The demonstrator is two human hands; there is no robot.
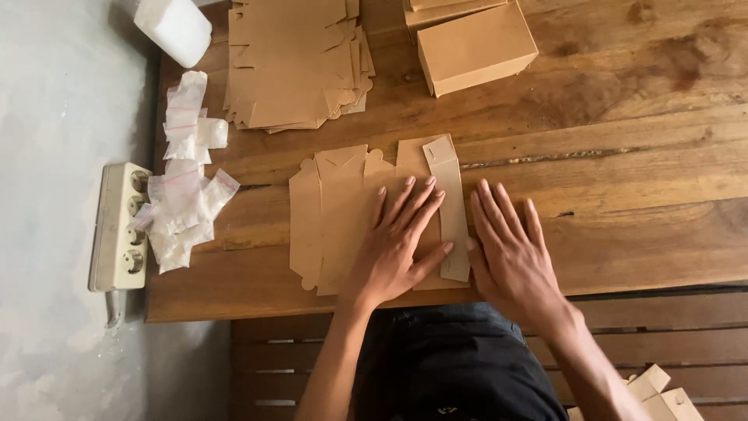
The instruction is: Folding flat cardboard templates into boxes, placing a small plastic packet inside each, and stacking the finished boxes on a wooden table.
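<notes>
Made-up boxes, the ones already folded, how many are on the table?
1 whole folded box stands at the table's far edge. The corner of a second shows behind it, cut off by the picture; more may be hidden.

- Flat brown cardboard box blank (343, 226): near front edge of wooden table (623, 226).
- Stack of brown cardboard blanks (292, 66): back-left corner.
- Folded brown cardboard box (475, 47): back edge.
- Small clear plastic zip bags (183, 187): left edge.

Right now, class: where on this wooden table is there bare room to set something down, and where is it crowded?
Bare wood lies right of the right hand, below the folded box, out to the table edge. A narrower strip runs between the stack of flat blanks and the blank under the left hand. Crowded: the left edge, with small plastic bags.
</notes>
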